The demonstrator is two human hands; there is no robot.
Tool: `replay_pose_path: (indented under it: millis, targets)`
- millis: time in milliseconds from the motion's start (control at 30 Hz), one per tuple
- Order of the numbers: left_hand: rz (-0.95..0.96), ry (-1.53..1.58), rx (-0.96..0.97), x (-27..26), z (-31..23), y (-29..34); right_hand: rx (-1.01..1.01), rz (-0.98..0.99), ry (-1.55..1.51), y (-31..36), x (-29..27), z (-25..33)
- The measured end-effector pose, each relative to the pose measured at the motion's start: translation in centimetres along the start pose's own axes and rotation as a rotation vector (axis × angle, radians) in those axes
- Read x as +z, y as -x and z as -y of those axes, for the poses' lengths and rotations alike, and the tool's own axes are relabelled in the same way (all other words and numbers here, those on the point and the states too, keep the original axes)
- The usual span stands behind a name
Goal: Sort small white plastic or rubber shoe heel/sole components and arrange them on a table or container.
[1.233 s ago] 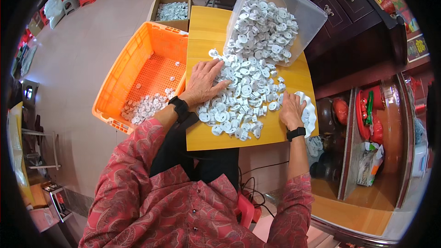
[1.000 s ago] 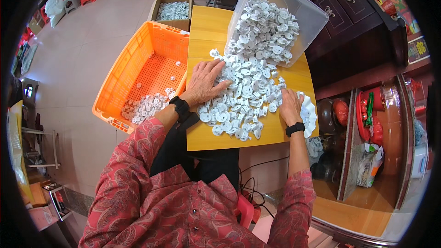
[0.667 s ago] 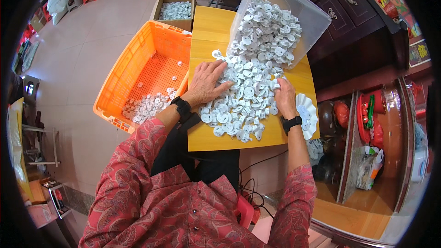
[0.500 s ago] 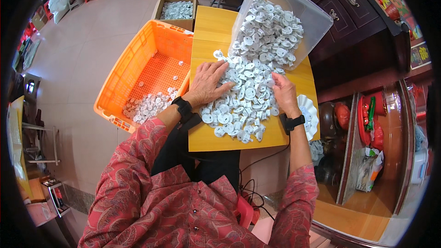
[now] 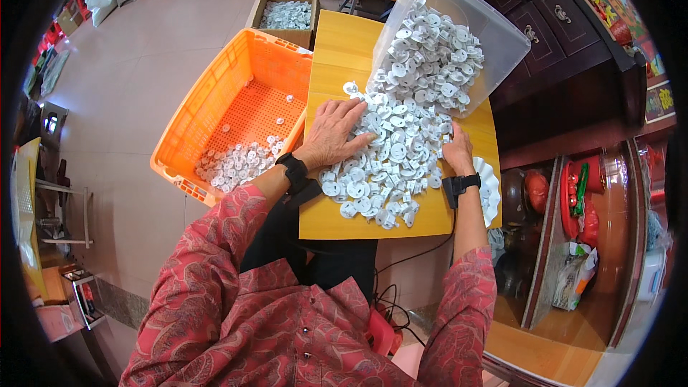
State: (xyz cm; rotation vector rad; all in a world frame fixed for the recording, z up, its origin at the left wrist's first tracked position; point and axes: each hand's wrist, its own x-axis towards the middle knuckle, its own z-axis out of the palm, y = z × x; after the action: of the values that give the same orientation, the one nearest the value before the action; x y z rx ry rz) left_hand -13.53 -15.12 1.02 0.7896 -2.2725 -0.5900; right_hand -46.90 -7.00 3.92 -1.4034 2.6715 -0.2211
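Observation:
A heap of small white round plastic parts (image 5: 390, 161) is spread over the yellow wooden table (image 5: 330, 50). My left hand (image 5: 335, 132) lies on the heap's left edge, fingers and thumb apart, holding nothing that I can see. At the heap's right edge my right hand (image 5: 459, 149) has its thumb side against the parts. Its fingers are loosely bent and slightly apart, partly turned from view. Beyond the hands, a clear plastic bin (image 5: 494, 54) is tipped towards me, with more of the same parts sliding out of its mouth.
Left of the table stands an orange plastic basket (image 5: 204, 86) with small pale parts in its near end. A cardboard box (image 5: 313, 36) of parts is behind it. A white scalloped dish (image 5: 491, 197) sits by my right wrist. Dark drawers (image 5: 516, 11) and open shelves (image 5: 537, 258) line the right.
The whole view has shifted slightly, the table now lying a little further right. My right hand has moved a little down along the heap's edge. My left hand stays on the heap.

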Motion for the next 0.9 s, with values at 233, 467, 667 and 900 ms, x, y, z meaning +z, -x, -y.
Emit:
replay_pose_path:
  millis: [233,467,667,900]
  targets:
    - [0.014,-0.046,-0.005,0.0,0.5,0.2,-0.115,0.005,-0.286,1.4,0.2,3.3]
    - [-0.018,0.020,0.003,0.3,0.2,-0.1,-0.209,-0.034,-0.458,3.2,0.2,5.6]
    - [-0.034,0.013,0.006,0.3,0.3,-0.1,-0.409,-0.147,-0.347,5.6,0.1,9.3]
    - [-0.018,-0.029,0.012,0.5,0.3,0.0,-0.538,-0.120,-0.487,7.9,-0.8,11.9]
